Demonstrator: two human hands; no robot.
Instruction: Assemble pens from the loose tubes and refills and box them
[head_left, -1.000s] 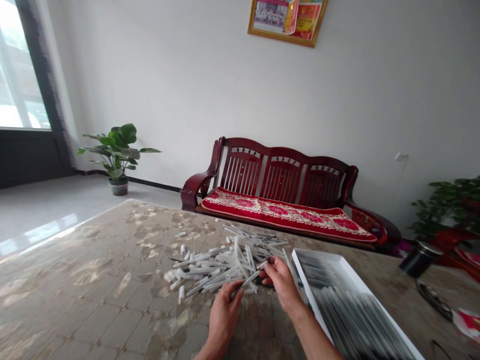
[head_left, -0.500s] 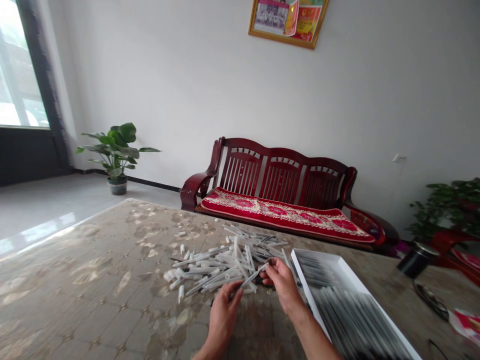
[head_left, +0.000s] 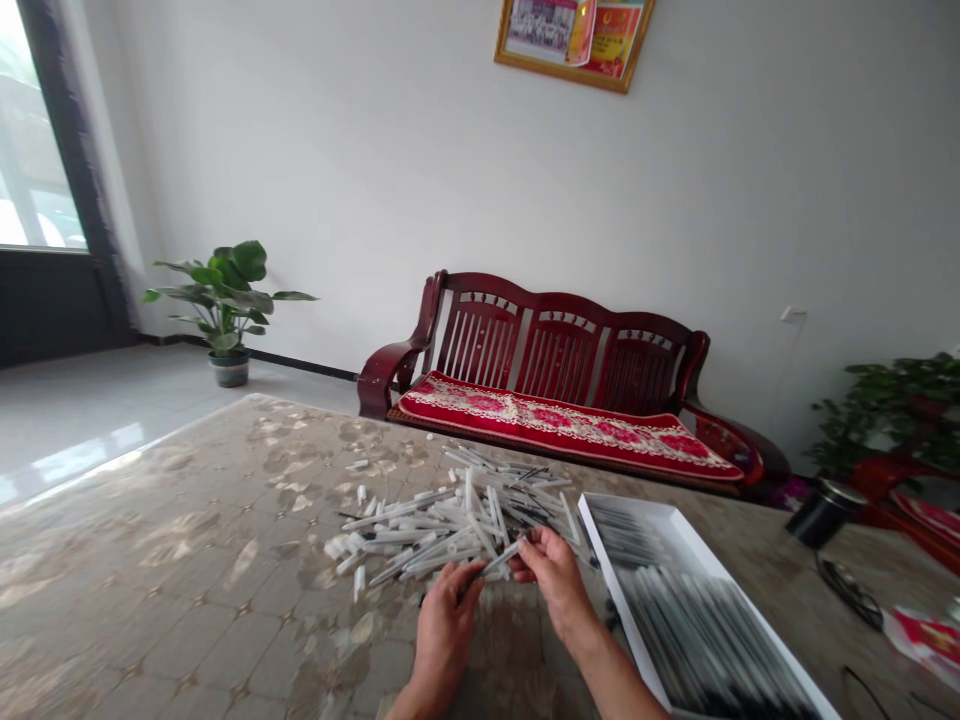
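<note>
A slim translucent pen point(head_left: 500, 559) slants up to the right between my two hands. My left hand point(head_left: 448, 612) is closed on its lower end, with a dark tip near the fingers. At the upper end, the fingers of my right hand point(head_left: 553, 572) pinch it. Just beyond both hands lies a loose pile of translucent pen parts point(head_left: 435, 530), whitish tubes and short caps among darker thin pieces. Right of my right hand stands a shallow white box point(head_left: 701, 545) with many pens point(head_left: 709, 630) laid side by side in it.
The patterned tablecloth point(head_left: 187, 560) spreads under everything. To the right are a black cylindrical container point(head_left: 823, 515), a dark cable point(head_left: 847, 590) and a red and white packet point(head_left: 926, 640). A red wooden bench point(head_left: 570, 360) stands behind the table, a potted plant point(head_left: 229, 310) at the left.
My right hand has come slightly down and nearer my left hand, still on the pen. The view has shifted a little; the pile and the box look the same.
</note>
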